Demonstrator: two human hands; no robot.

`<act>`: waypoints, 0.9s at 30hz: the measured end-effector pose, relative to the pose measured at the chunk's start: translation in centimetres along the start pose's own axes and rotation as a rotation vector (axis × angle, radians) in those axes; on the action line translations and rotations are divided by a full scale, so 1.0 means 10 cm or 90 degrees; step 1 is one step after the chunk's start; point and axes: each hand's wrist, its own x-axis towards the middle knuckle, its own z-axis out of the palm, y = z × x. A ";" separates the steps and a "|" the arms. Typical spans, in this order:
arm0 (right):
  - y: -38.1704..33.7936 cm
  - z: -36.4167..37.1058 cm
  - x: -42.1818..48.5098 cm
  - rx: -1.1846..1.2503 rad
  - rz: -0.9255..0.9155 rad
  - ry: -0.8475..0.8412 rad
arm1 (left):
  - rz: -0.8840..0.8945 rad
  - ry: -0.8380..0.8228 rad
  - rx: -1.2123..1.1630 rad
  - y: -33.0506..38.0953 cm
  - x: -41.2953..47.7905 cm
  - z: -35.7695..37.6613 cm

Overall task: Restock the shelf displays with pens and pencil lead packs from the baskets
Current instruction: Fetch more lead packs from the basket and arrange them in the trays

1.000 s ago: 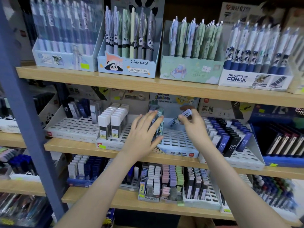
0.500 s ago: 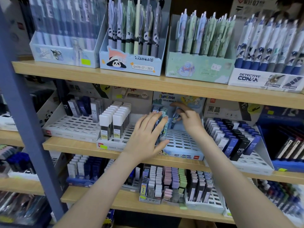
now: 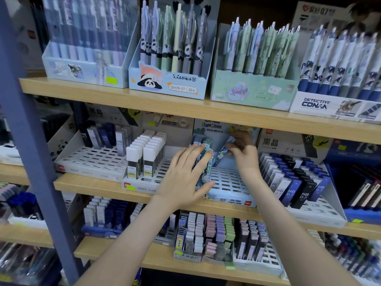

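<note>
Lead pack (image 3: 223,150) tilts in right hand (image 3: 244,151), beside left hand (image 3: 185,174).

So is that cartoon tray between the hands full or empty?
Mostly empty: the Crayon Shinchan tray shows rows of bare slots; only a few lead packs stand at its left, by the left hand.

Place: stationery shop aisle.
Shelves: wood-look tiers (image 3: 115,96) on a blue upright (image 3: 31,141).
Top stock: pens (image 3: 177,44) standing in branded display boxes (image 3: 167,87).
Below: lead packs (image 3: 142,159) in slotted trays (image 3: 90,159).
Tags: yellow-green stickers (image 3: 111,80) on box fronts.
</note>
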 end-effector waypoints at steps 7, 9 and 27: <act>0.02 0.02 0.01 0.010 0.001 -0.028 | -0.006 -0.003 -0.003 0.01 -0.01 0.00; 0.03 0.01 0.01 -0.020 0.001 -0.046 | -0.008 -0.003 -0.005 0.01 -0.01 0.00; 0.03 0.07 -0.14 -0.248 0.031 -0.149 | -0.014 -0.006 -0.013 0.01 -0.02 0.00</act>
